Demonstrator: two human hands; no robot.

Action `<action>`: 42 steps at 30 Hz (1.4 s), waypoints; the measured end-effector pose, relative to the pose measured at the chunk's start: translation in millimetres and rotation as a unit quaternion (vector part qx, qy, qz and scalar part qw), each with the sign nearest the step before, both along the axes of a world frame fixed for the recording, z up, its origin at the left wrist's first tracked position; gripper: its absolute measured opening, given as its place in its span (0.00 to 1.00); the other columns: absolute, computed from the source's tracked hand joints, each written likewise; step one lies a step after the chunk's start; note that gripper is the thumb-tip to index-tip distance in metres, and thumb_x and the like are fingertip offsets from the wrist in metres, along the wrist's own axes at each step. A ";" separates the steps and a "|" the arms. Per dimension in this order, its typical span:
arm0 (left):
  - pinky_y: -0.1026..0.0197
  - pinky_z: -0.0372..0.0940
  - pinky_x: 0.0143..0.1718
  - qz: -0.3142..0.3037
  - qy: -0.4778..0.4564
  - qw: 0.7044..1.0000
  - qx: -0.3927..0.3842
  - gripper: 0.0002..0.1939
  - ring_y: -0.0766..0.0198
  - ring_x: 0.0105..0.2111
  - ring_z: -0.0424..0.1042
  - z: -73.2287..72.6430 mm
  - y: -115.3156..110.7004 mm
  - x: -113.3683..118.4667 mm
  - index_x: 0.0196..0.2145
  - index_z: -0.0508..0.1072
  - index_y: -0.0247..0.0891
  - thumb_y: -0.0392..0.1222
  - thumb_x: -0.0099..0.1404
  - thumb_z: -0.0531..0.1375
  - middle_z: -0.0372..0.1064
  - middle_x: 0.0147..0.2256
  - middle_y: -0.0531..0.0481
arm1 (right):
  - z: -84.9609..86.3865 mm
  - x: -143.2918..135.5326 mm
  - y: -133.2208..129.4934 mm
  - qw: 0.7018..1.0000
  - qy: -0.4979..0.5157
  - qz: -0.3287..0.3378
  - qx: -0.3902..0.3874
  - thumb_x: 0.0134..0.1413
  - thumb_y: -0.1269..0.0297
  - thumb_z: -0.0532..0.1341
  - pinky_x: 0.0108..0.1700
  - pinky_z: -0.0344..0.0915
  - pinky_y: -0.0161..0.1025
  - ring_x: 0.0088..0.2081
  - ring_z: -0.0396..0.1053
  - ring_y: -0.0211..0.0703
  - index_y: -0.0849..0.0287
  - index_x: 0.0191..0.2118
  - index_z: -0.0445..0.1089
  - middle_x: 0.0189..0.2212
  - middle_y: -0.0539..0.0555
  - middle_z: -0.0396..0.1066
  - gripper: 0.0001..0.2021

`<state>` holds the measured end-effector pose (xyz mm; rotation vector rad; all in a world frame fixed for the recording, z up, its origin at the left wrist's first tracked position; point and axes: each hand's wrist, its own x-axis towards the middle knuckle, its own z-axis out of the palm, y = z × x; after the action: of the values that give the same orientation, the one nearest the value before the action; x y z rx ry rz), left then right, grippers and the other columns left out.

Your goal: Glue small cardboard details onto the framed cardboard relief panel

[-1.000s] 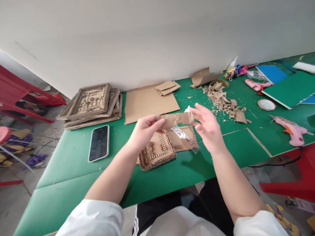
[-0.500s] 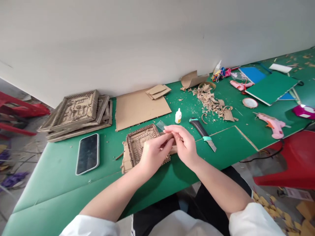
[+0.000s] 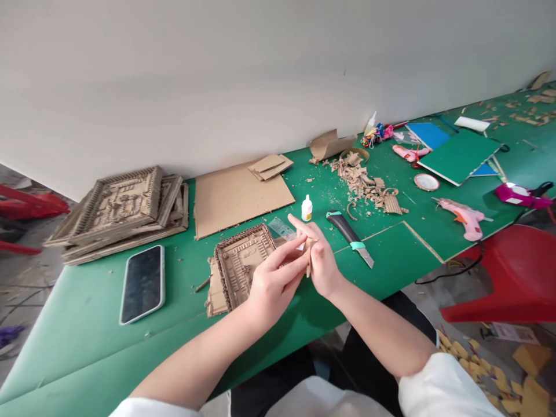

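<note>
My left hand [image 3: 274,284] and my right hand [image 3: 325,267] meet over the table's front part. Pinched between their fingers is a small cardboard strip [image 3: 308,267], mostly hidden, its lower end showing. Both hands are closed on it. Below and left of them lies a cardboard relief panel [image 3: 243,255] with a corrugated raised border, resting on a torn cardboard piece [image 3: 216,292]. A clear ruler [image 3: 281,228] sticks out behind the fingers. Just beyond stands a white glue bottle [image 3: 306,208]. To the right lies a utility knife [image 3: 351,238] with its blade out.
A phone [image 3: 143,285] and stacked cardboard reliefs [image 3: 124,200] are at left. Behind lies a flat cardboard sheet [image 3: 243,200]. Cardboard scraps [image 3: 360,182], a tape roll [image 3: 427,182], a pink glue gun [image 3: 464,217] and a green board [image 3: 463,153] occupy the right side.
The fingers have shifted around the cardboard strip, whose lower end now shows between the hands. My right index finger has straightened. The whole view has moved slightly, shifting the table items left.
</note>
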<state>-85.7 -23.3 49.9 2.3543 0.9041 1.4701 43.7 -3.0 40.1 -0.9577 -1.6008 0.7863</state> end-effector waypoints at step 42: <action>0.60 0.70 0.42 -0.034 -0.245 0.845 -0.474 0.10 0.62 0.42 0.73 0.1 7.1 6.6 0.42 0.74 0.39 0.39 0.63 0.57 0.73 0.42 0.46 | 5.7 18.5 13.7 0.965 0.236 0.044 -0.101 0.48 0.75 0.47 0.16 0.46 0.28 0.15 0.46 0.24 0.53 0.37 0.59 0.28 0.43 0.57 0.12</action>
<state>-79.2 -16.3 50.1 1.2046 1.0409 1.1049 62.1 10.7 45.8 -0.7693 -1.1663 1.1608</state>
